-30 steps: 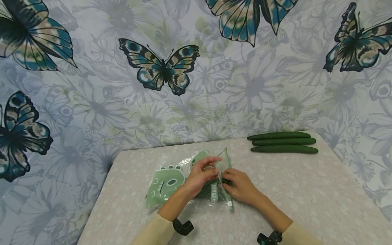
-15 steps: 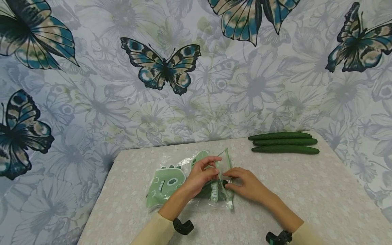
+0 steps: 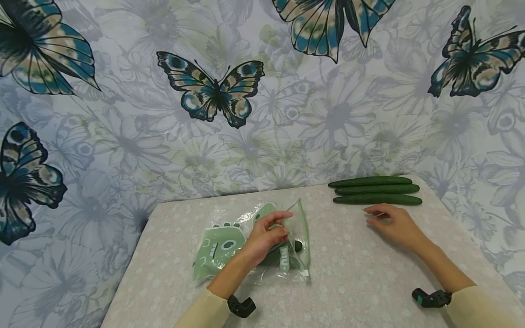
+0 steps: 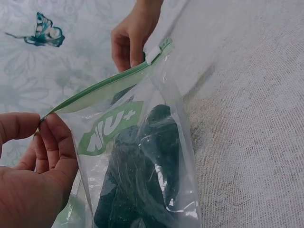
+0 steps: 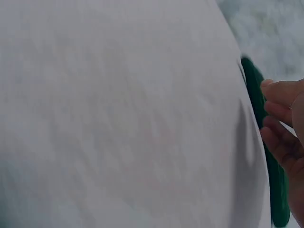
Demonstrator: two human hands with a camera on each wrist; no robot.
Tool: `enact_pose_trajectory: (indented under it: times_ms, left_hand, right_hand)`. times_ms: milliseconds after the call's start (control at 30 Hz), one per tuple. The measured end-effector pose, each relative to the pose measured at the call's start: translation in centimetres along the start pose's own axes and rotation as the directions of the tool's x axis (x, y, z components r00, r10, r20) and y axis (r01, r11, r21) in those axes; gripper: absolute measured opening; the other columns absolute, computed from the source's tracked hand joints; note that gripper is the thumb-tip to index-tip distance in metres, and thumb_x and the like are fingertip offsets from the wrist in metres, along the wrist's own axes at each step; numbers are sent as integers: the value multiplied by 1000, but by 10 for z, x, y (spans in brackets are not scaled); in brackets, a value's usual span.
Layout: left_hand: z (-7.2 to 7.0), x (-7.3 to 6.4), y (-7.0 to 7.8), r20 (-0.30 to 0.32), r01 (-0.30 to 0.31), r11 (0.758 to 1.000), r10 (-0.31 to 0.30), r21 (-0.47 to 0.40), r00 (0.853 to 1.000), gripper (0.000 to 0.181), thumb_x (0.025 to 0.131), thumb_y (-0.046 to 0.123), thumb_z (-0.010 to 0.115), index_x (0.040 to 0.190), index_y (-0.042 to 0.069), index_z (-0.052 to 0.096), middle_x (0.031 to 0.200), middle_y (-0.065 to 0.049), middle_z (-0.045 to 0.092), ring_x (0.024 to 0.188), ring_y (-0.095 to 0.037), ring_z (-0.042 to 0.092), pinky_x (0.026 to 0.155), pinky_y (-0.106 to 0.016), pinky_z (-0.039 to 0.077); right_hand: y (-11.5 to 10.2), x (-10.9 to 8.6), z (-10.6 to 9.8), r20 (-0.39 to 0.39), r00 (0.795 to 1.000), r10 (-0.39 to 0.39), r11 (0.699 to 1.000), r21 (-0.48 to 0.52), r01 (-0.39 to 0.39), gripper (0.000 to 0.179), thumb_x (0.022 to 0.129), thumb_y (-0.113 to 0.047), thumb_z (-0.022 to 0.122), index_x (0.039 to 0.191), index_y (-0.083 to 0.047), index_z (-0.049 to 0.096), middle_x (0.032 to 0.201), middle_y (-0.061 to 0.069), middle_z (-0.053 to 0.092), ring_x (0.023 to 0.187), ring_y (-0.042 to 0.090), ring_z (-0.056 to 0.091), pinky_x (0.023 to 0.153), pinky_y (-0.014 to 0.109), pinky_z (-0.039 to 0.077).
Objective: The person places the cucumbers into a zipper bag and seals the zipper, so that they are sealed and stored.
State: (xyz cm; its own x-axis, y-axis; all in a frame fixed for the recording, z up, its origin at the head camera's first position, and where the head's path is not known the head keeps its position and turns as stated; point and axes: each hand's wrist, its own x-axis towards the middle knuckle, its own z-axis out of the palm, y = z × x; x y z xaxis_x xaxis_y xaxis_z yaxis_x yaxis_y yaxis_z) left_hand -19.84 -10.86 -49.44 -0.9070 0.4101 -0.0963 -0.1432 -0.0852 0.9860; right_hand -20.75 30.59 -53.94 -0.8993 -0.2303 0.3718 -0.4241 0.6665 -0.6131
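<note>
A clear slider-zip bag (image 3: 223,248) with a green cartoon print lies on the table, its mouth facing right. My left hand (image 3: 264,237) pinches the bag's green-edged mouth between thumb and fingers, holding it apart. Dark green cucumbers (image 4: 161,152) show through the plastic in the left wrist view, and one dark tip (image 3: 298,246) shows near the mouth. Three long cucumbers (image 3: 377,199) lie side by side at the back right. My right hand (image 3: 395,228) is just in front of the nearest one, fingers loosely bent and holding nothing. In the right wrist view its fingertips (image 5: 268,85) overlap a cucumber (image 5: 256,95).
A pale patterned cloth covers the table (image 3: 348,273). Behind it hangs a butterfly-print backdrop (image 3: 254,150), close to the table's back edge. A white slider (image 4: 153,55) sits at one end of the bag's zip.
My right hand has let go at the bag's mouth and moved right to the cucumbers on the table. My left hand keeps its grip on the bag's edge.
</note>
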Motion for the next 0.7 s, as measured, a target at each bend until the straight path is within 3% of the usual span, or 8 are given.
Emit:
enact_pose_trajectory:
  times_ms: [167, 267, 333, 467, 600, 700]
  left_hand:
    - [-2, -1, 1, 2, 5, 1000, -5, -22, 1000, 53, 99, 0, 66, 150, -2, 57, 107, 4, 47, 86, -9, 64, 85, -24, 62]
    - [-2, -1, 3, 6, 7, 1000, -7, -22, 1000, 53, 99, 1, 66, 151, -3, 56, 107, 3, 47, 86, -9, 64, 85, -25, 62]
    - [-2, -1, 3, 8, 6, 1000, -6, -19, 1000, 53, 99, 1, 66, 151, -3, 56, 107, 3, 47, 87, -9, 64, 85, -24, 62]
    - [-2, -2, 3, 6, 7, 1000, -7, -16, 1000, 53, 99, 2, 66, 151, -3, 56, 107, 4, 48, 87, -9, 63, 85, -24, 61]
    - [-3, -2, 3, 2, 11, 1000, -11, -22, 1000, 53, 99, 2, 66, 151, -3, 56, 107, 4, 48, 87, -10, 63, 85, -25, 62]
    - [-3, -2, 3, 2, 10, 1000, -10, -23, 1000, 53, 99, 1, 66, 151, -3, 56, 107, 3, 47, 86, -10, 63, 85, -25, 62]
  right_hand:
    - [40, -4, -38, -96, 992, 77, 990, -106, -87, 30, 97, -17, 82, 126, -11, 78, 123, 17, 76, 100, 27, 72, 79, 13, 50]
    - [58, -4, -54, -145, 988, 61, 979, -185, -88, 29, 95, -15, 82, 123, -9, 79, 124, 23, 75, 103, 41, 67, 78, 27, 49]
    - [66, -3, -63, -159, 986, 48, 974, -211, -82, 28, 94, -11, 82, 121, -5, 78, 125, 28, 73, 107, 46, 64, 83, 43, 51]
    - [77, -1, -74, -109, 986, 129, 965, -214, -150, 31, 96, -15, 80, 124, -3, 75, 131, 34, 67, 117, 59, 58, 89, 71, 46]
    - [84, -1, -78, -31, 978, 207, 955, -210, -209, 37, 98, -18, 79, 131, -5, 71, 133, 35, 66, 115, 59, 63, 88, 72, 50]
    - [88, -1, -78, -17, 980, 197, 956, -221, -196, 37, 98, -16, 79, 133, -6, 70, 127, 33, 70, 108, 55, 68, 83, 67, 54]
